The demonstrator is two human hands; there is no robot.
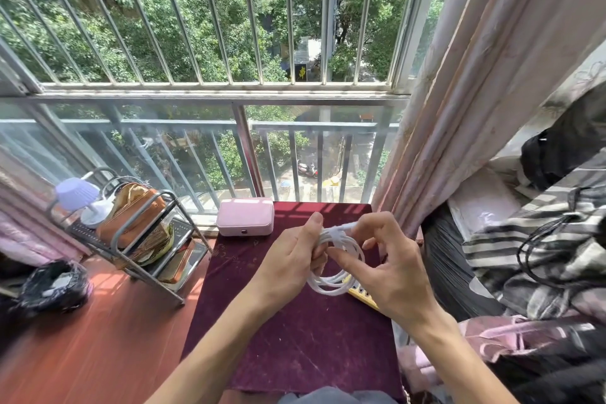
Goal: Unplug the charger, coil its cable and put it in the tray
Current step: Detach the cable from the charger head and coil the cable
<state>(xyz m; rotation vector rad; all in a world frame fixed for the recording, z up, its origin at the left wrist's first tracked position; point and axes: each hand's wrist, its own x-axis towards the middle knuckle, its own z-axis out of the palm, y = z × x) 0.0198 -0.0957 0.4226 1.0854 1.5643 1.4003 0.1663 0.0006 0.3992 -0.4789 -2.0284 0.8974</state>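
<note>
A white charger cable (331, 282) hangs in several round loops between my hands, above a table covered in dark red cloth (295, 348). My left hand (292, 259) grips the left side of the coil, thumb up. My right hand (393, 269) pinches the top of the coil, where the cable's free end (344, 226) is wound across the loops and pokes out to the right. A yellow slotted tray (362, 293) shows only as an edge below the coil, mostly hidden under my right hand. The charger's plug body is not visible.
A pink box (245, 216) stands at the table's far left corner. On the left floor are a metal rack (137, 239) with an orange bag, a small purple lamp (77, 195) and a black-lined bin (54, 285). A curtain (475, 108) and piled clothes (541, 256) crowd the right.
</note>
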